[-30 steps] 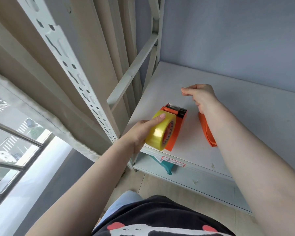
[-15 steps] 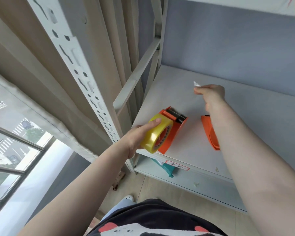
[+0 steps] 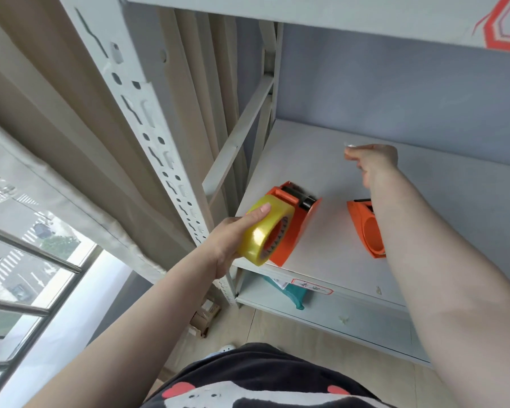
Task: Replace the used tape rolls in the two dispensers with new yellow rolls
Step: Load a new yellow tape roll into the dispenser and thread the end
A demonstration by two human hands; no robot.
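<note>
A yellow tape roll (image 3: 261,235) sits in an orange dispenser (image 3: 296,223) lying at the left front of the white shelf (image 3: 330,254). My left hand (image 3: 233,234) grips the roll from its left side, index finger on top. A second orange dispenser (image 3: 364,228) lies to the right, partly hidden behind my right forearm; whether it holds a roll I cannot tell. My right hand (image 3: 373,161) is raised above the shelf, its fingers pinched on a small clear end of tape (image 3: 349,147).
A perforated white upright (image 3: 159,148) and a diagonal brace (image 3: 239,134) stand at the shelf's left. A shelf board (image 3: 336,16) runs overhead. A teal object (image 3: 292,293) lies on the lower shelf. Beige curtain and a window are at left.
My right hand has risen and drawn back from the left dispenser, pinching a bit of tape. My left hand stays on the yellow roll. The camera has tilted up.
</note>
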